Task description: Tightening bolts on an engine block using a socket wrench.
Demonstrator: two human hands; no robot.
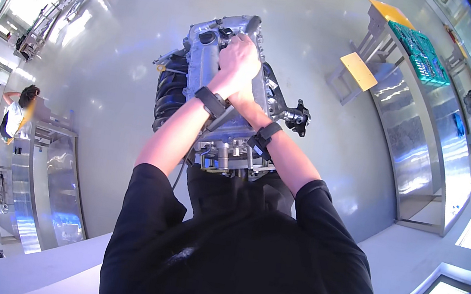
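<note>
A car engine (198, 62) with a silver top cover stands in front of me, a round black cap (207, 37) at the cover's far left. My left hand (240, 56) is closed near the far end of the cover, beside the ignition parts; what its fingers hold, if anything, is hidden. Crossing beneath it, my right hand (243, 96) reaches up over the cover, and its fingers are out of sight behind the left hand. A thin grey bar (221, 119) lies slanted between my wrists; I cannot tell whether it is a tool or an engine part.
Black ribbed pipes (170, 92) line the engine's left side, and a dark metal fitting (298, 117) juts out right. Farther right stand a metal workbench (414, 155), a yellow-topped stool (359, 72) and a green tray (420, 53). A person (18, 113) is beside a bench at left.
</note>
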